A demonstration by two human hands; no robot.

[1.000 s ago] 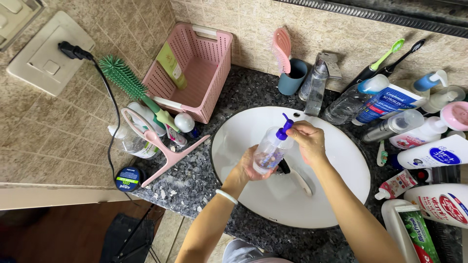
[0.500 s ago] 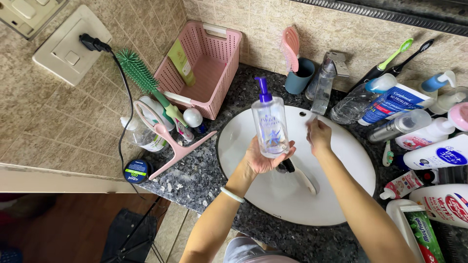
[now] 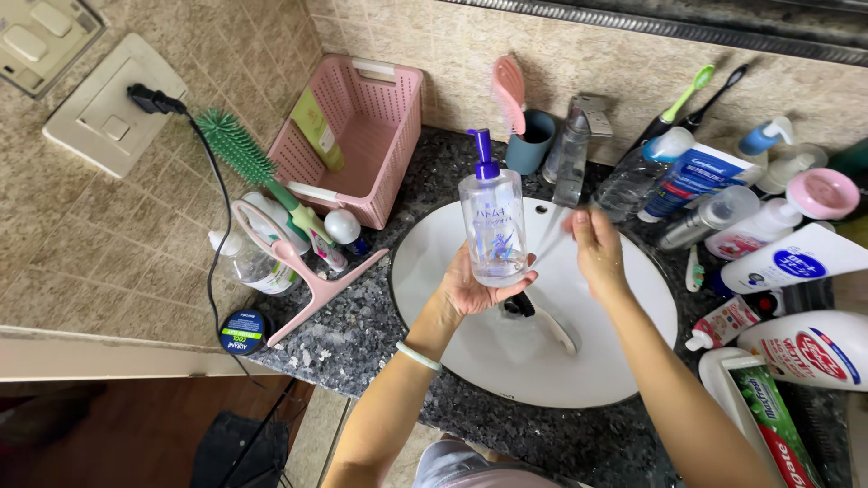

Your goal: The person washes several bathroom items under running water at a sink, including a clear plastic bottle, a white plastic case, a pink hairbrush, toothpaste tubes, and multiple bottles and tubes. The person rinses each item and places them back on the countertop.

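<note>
Honestly, my left hand (image 3: 479, 285) only cups the clear plastic pump bottle with the purple top (image 3: 493, 221) upright over the white oval sink (image 3: 633, 361), my right hand (image 3: 597, 244) loose and empty beside it, so a wet palm could let it tip.

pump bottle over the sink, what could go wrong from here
1. The clear pump bottle stands upright on the left hand, held only at its base; it could tip and drop into the white sink.
2. The right hand is off the bottle, so nothing steadies its top.
3. The counter is crowded: a slip sideways could knock the pink squeegee or the bottles at the right.
</note>
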